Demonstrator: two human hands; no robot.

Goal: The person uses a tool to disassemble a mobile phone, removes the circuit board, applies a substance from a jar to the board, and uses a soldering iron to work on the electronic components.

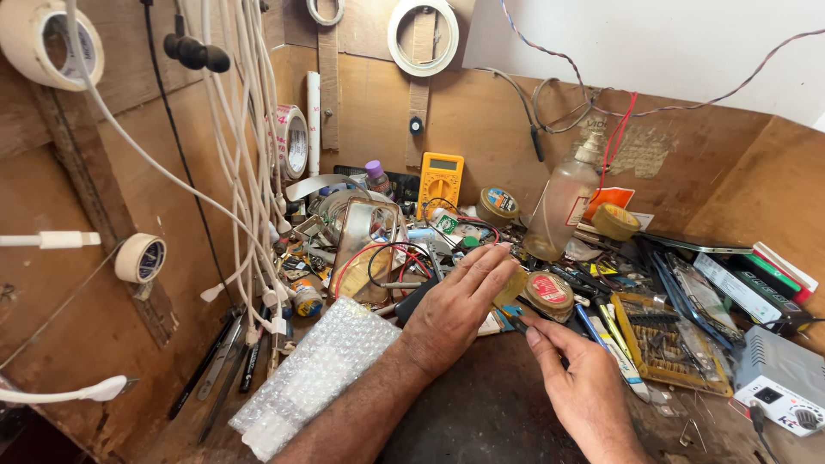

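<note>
Both hands meet over a tiny dark part right in front of the round tin with the red label, at the front edge of the clutter. The right hand pinches the near end of it between thumb and forefinger, so that grip is closed on the part. The left hand lies flat and palm-down just left of the tin, fingers stretched out toward it and fingertips touching the far end of the part; that hand isn't wrapped around anything, it's spread open. The part is too small to say what it actually is.

Working out from the tin: a yellowish disc sits just left of it, half under the left fingers. To the right there's a yellow tray of small bits, and past that a white box with a display. Behind the tin stands a clear plastic bottle, with a yellow multimeter further back and left against the wooden wall. Well left of the tin a sheet of bubble wrap lies under the left forearm, and white cables hang down the wall beyond it, near rolls of tape.
</note>
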